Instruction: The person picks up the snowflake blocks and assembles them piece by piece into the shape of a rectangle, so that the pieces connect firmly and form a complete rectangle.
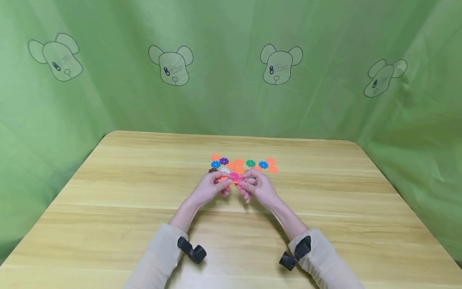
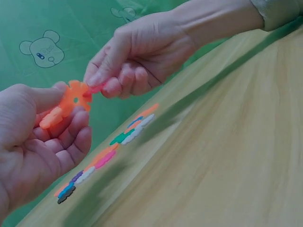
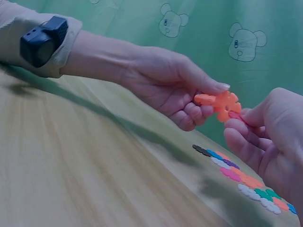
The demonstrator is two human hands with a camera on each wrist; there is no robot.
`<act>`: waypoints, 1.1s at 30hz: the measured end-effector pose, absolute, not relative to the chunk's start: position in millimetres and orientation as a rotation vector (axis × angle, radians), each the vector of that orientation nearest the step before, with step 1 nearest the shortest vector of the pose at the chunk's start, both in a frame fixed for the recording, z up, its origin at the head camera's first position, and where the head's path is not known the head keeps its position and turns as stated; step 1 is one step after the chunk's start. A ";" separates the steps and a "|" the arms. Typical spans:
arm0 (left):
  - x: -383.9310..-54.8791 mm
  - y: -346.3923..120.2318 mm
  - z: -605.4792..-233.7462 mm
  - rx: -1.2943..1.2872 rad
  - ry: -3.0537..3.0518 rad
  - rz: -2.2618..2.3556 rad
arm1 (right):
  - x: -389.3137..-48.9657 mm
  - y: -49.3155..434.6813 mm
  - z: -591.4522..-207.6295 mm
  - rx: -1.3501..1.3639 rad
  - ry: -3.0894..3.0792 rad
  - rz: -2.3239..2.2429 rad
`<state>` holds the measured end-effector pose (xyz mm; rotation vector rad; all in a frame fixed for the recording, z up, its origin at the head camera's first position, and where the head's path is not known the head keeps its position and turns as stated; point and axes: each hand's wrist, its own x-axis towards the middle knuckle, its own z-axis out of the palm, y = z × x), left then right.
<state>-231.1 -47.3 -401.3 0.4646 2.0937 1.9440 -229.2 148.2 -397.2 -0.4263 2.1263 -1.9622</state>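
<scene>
Above the table, my left hand (image 1: 213, 188) pinches an orange snowflake disc (image 2: 75, 98) by its edge. A second orange disc (image 2: 51, 117) is joined to it at an angle, partly hidden by the fingers. My right hand (image 1: 262, 189) pinches a small pink snowflake disc (image 2: 98, 88) between thumb and finger. This pink disc, seen nearly edge-on, meets the rim of the orange one; how deep it sits in a slot I cannot tell. Both hands are close together, just in front of the loose discs.
Several loose snowflake discs lie flat beyond the hands: orange (image 1: 215, 157), purple (image 1: 224, 161), blue (image 1: 263, 165), green (image 1: 250, 163), white (image 3: 270, 206) and dark brown (image 3: 201, 150). They rest on a wood-grain table (image 1: 108, 192). A green curtain (image 1: 223, 108) stands behind it.
</scene>
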 end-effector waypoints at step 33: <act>-229.3 -50.9 -405.9 0.661 2.341 1.698 | -225.5 140.3 -400.4 -0.354 2.043 -1.930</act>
